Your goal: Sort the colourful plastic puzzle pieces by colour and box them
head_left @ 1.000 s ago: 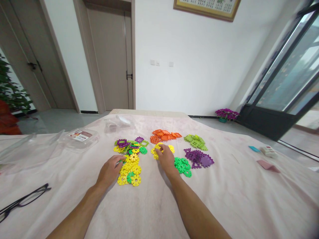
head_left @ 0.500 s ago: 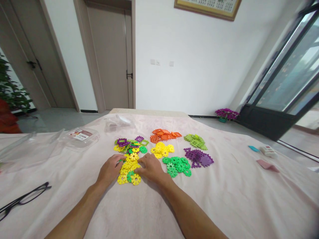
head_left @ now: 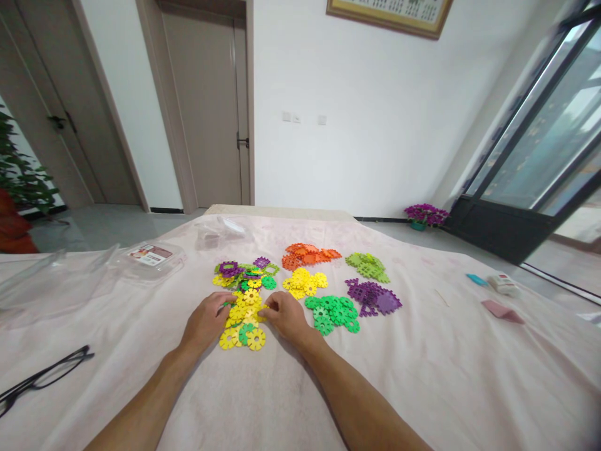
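In front of me lies a mixed pile of flat plastic pieces, mostly yellow flower-shaped discs (head_left: 243, 310) with a few green ones among them. My right hand (head_left: 285, 313) is at the pile's right edge, thumb and index finger pinched on a yellow disc (head_left: 263, 311). At the left edge rests my left hand (head_left: 206, 319), its fingers slightly apart and touching the pile, with no piece visibly held. Farther back, the pile turns into jumbled purple, lime and green pieces (head_left: 241, 272). A separate small heap of yellow discs (head_left: 305, 283) sits beyond my right hand.
Sorted heaps lie to the right: green discs (head_left: 332, 313), purple pieces (head_left: 375, 297), lime pieces (head_left: 367, 267) and orange pieces (head_left: 307, 255). Clear plastic boxes (head_left: 162, 266) and glasses (head_left: 44, 376) are at left. A small white box (head_left: 503, 285) stands at right on the pink cloth (head_left: 446, 376).
My right thumb and index finger have closed on a yellow disc at the pile's right edge. My left hand has hardly moved.
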`<control>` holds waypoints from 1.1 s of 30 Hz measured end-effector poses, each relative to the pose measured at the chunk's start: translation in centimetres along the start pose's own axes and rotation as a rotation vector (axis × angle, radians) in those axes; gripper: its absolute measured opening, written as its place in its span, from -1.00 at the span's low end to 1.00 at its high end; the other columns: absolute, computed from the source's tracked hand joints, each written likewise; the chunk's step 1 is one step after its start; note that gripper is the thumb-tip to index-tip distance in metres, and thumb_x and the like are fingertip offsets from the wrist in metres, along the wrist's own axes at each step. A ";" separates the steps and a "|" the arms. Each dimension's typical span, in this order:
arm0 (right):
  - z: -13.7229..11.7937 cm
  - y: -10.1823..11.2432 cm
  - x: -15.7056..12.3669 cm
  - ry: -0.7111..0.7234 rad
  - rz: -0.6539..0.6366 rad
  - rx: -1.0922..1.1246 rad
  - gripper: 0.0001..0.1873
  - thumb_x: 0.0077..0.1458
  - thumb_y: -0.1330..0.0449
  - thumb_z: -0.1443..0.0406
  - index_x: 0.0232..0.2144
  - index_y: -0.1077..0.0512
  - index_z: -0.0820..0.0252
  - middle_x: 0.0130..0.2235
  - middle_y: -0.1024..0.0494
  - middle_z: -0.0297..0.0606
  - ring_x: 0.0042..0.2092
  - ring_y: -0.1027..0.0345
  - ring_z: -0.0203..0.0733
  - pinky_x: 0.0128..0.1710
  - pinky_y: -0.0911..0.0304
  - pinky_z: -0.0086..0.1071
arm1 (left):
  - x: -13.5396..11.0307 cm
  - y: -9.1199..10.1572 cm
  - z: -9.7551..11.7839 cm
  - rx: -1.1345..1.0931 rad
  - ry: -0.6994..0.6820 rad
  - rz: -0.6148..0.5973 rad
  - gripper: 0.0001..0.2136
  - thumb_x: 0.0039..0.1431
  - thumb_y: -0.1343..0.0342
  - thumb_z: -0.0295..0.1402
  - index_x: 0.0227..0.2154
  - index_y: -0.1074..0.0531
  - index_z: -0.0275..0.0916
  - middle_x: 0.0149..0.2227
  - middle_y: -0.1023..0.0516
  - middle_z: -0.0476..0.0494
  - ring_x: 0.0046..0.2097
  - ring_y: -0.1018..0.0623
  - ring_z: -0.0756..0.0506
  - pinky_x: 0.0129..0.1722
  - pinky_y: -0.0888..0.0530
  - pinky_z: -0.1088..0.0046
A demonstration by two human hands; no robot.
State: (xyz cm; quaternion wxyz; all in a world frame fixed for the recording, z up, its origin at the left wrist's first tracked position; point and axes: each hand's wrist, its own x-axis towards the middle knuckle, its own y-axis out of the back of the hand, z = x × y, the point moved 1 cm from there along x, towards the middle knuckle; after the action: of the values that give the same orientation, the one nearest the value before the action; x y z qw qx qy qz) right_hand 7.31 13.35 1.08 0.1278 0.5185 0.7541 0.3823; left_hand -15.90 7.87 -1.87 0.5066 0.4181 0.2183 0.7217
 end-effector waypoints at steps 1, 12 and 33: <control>0.2 0.0 0.1 -0.012 0.018 0.036 -0.86 0.05 -0.36 0.26 -0.45 -0.52 0.18 -0.43 -0.49 -0.42 -0.37 -0.28 -0.31 -0.38 -0.01 -0.45 | 0.0 -0.1 -0.1 0.000 -0.002 0.002 -0.68 0.20 0.03 -0.32 -0.15 -0.61 -0.17 0.01 -0.63 -0.15 0.08 -0.56 -0.17 0.18 -0.43 0.24; 4.7 4.4 2.8 -0.122 0.471 0.120 -0.87 0.12 -0.21 0.30 -0.28 -0.52 0.20 -0.27 -0.57 -0.25 -0.27 -0.40 -0.18 -0.21 -0.25 -0.35 | 0.0 -0.1 -0.1 0.041 -0.007 0.012 -0.65 0.23 0.05 -0.33 -0.06 -0.59 -0.23 0.04 -0.62 -0.20 0.10 -0.55 -0.18 0.18 -0.42 0.22; 0.0 -0.2 0.0 0.197 0.030 -0.389 -0.61 0.23 -0.25 0.02 0.00 -0.51 0.05 0.01 -0.54 -0.18 0.05 -0.30 -0.03 0.01 -0.14 -0.24 | 0.0 -0.1 1.1 0.095 -0.195 -0.201 -0.62 0.32 -0.02 -0.17 0.07 -0.58 -0.09 0.19 -0.55 -0.12 0.25 -0.47 -0.23 0.29 -0.34 0.08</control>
State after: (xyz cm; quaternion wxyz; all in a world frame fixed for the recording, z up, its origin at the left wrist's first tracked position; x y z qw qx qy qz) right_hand 7.17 13.29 0.89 0.1455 0.4551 0.6672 0.5715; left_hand -14.96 7.78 -1.37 0.5746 0.4859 0.2429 0.6122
